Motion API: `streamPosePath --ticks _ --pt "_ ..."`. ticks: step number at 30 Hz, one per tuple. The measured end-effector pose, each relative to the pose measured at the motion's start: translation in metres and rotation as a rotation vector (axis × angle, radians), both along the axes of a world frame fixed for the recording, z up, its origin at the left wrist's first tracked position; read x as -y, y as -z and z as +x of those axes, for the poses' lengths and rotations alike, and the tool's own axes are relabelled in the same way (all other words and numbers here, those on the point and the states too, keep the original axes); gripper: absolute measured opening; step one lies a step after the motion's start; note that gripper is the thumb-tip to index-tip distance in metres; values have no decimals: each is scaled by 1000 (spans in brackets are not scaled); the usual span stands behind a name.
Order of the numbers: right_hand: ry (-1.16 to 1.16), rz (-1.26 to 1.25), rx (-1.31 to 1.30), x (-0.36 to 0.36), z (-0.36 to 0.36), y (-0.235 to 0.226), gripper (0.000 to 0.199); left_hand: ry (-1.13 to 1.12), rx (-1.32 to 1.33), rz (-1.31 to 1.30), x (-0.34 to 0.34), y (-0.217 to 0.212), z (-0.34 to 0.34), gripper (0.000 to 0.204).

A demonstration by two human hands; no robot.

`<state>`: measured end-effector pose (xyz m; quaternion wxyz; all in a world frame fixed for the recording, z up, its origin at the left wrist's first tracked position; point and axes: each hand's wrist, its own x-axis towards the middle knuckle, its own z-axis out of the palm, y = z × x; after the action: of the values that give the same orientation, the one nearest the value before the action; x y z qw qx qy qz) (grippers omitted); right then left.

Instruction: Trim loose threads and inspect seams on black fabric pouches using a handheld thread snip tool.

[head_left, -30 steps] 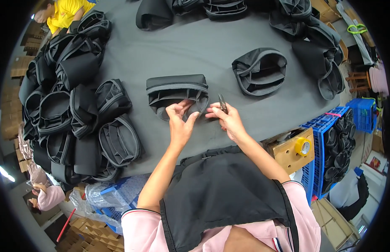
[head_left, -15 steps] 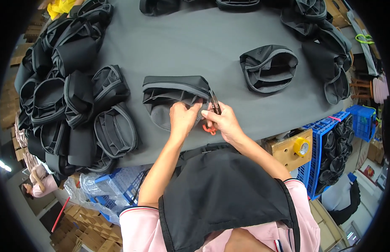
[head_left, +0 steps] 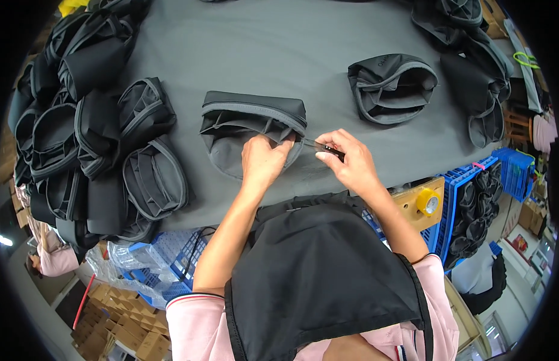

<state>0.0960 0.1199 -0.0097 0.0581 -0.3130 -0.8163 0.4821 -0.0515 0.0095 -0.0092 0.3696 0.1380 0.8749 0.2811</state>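
A dark grey pouch (head_left: 253, 102) lies open on the table in front of me, its pocketed inside facing me. My left hand (head_left: 264, 159) reaches into the opening, thumb and fingers closed on the pouch's wall near its right end. In my right hand (head_left: 351, 159) is a pair of black-handled thread snips (head_left: 332, 150). Their blades point left and meet the pouch's right edge; whether any thread lies between them is too small to tell.
Another open pouch (head_left: 394, 90) sits to the right. Many more are piled at the left (head_left: 53, 135) and far right (head_left: 478, 75). Beside the table's right edge are a blue crate (head_left: 449, 207) of pouches and a roll of yellow tape (head_left: 428, 201) on a wooden board.
My right hand has moved right, and the snips have swung from pointing away from me to pointing left at the pouch's edge. My left hand keeps its hold. The whole view has shifted slightly.
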Motion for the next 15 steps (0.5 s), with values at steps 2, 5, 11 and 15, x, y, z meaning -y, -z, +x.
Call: streamPosePath --ticks 2,5,11,15 --pt "-28 -40 22 -4 -1 2 19 29 31 -34 1 1 -1 43" --pt "-62 -84 18 -8 -2 -1 22 38 -2 -61 -1 -3 1 42" --pt "-232 309 72 -10 -7 -22 20 94 -46 -115 -3 -8 2 41" --pt "-330 345 121 -15 -11 -28 18 88 -57 -75 -2 -8 4 40"
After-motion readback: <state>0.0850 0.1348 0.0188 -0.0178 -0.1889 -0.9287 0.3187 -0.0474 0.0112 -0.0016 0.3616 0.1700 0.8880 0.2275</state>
